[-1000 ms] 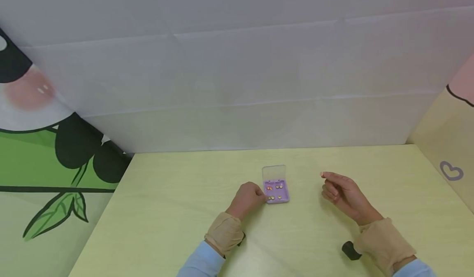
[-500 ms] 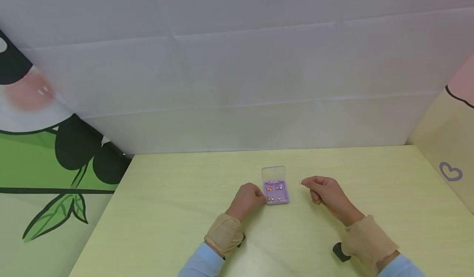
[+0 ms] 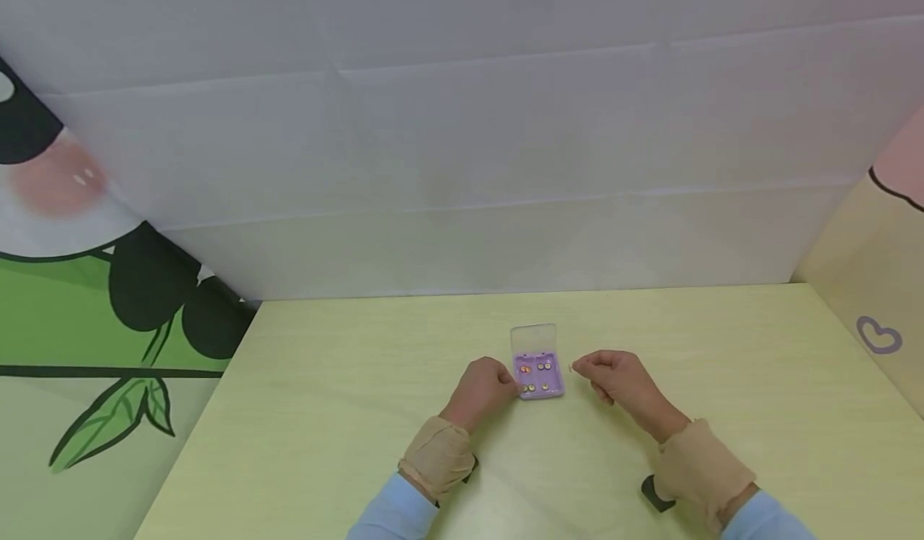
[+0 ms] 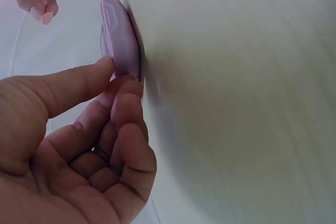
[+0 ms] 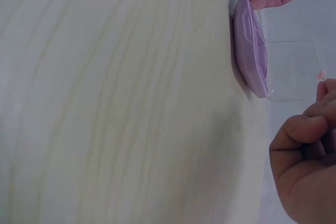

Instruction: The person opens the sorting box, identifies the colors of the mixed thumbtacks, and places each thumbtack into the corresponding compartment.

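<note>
A small purple box (image 3: 552,378) lies on the table with its clear lid (image 3: 533,336) raised at the back. Inside are several tiny gold round pieces (image 3: 545,367) and an orange-red pair (image 3: 525,369). My left hand (image 3: 482,391) pinches the box's near left corner between thumb and curled fingers; the left wrist view shows the thumb on the purple rim (image 4: 124,45). Just right of the box, my right hand (image 3: 624,383) is raised above the table. Its fingertips pinch a tiny pink stud earring (image 5: 321,75) with a thin post, apart from the box.
The pale yellow table (image 3: 325,379) extends on both sides of the box. A white wall sheet (image 3: 462,163) rises behind it. Printed panels stand at the left (image 3: 58,307) and right (image 3: 866,299). Dark wrist pieces (image 3: 657,493) stick out under the beige wrist wraps.
My right hand has moved left, from well right of the box to close beside it, with the stud earring in its fingertips. The left hand and the box have stayed put.
</note>
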### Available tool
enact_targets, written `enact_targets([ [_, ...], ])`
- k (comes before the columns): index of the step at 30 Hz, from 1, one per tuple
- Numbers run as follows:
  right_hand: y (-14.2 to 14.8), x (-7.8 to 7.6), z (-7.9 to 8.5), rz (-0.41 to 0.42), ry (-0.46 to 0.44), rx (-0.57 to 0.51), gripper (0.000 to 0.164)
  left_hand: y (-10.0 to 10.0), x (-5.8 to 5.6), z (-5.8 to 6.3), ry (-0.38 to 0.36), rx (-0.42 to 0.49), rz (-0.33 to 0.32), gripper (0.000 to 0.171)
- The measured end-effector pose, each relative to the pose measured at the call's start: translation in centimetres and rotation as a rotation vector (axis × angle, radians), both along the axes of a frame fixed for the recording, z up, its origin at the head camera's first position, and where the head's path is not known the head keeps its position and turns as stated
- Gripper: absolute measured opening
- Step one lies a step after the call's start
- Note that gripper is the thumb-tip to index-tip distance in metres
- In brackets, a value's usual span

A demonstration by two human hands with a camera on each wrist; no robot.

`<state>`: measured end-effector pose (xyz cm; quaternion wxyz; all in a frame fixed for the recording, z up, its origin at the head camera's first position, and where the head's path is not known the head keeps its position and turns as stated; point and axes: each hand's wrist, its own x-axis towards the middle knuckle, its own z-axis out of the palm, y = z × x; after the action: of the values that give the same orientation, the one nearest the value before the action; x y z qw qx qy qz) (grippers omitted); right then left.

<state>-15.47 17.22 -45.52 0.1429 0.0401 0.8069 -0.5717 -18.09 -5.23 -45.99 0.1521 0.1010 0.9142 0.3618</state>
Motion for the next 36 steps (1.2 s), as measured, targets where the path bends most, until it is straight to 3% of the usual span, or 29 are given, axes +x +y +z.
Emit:
enact_targets([
  [11,-1.6,-0.3,-0.3,-0.023,0.008,0.169,0.029,-0.1,0.0,0.0,-0.005,-0.001,-0.001,0.020],
  [19,-2.8,-0.4,-0.2,0.035,0.093,0.325,0.021,-0.3,0.0,0.1,0.029,0.014,-0.018,0.022],
  [25,-3.3,-0.5,-0.8,0.082,0.201,0.424,0.014,0.0,-0.1,-0.1,-0.006,0.004,0.007,0.022],
  [36,-3.6,-0.7,-1.3,0.150,0.250,0.603,0.009,0.1,-0.3,-0.4,-0.004,-0.003,0.002,0.022],
])
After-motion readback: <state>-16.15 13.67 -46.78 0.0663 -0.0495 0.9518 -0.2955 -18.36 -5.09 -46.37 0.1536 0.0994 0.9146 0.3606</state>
